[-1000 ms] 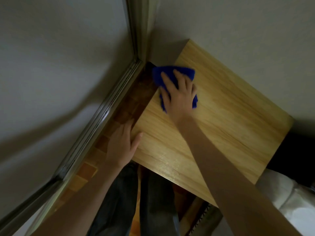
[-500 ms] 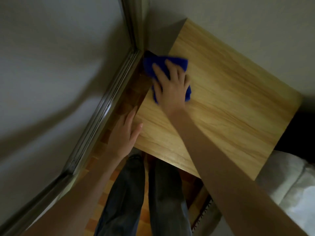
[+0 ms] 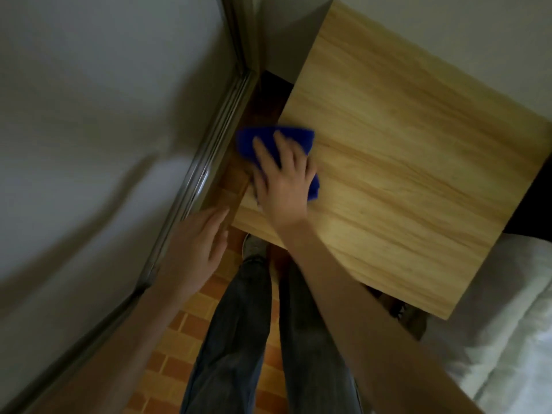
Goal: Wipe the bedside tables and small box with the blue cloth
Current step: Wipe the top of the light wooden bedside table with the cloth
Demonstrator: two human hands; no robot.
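My right hand [image 3: 282,182] lies flat on the blue cloth [image 3: 277,144], fingers spread, pressing it down on the left edge of the wooden tabletop [image 3: 403,162] of the bedside table. This is a flat press, not a pinch: the grip is open, palm down, with the cloth trapped between my hand and the wood. Part of the cloth overhangs the edge, above the gap between the table and the metal door track [image 3: 215,150]. My left hand [image 3: 197,249] is open too, empty, with its fingertips at the near left corner of the tabletop, touching or just beside it; I cannot tell which through the blur.

As for progress, I judge that I am in the middle of the first table. The top is bare, with nothing standing on it, and the wood shows no clear wet trail, so I cannot say how much of it has been covered. The cloth is at the left edge, and the broad right part toward the bed [image 3: 493,324] may still need a pass. No second bedside table and no small box are in view, so both of those remain to be done, as far as I can see.
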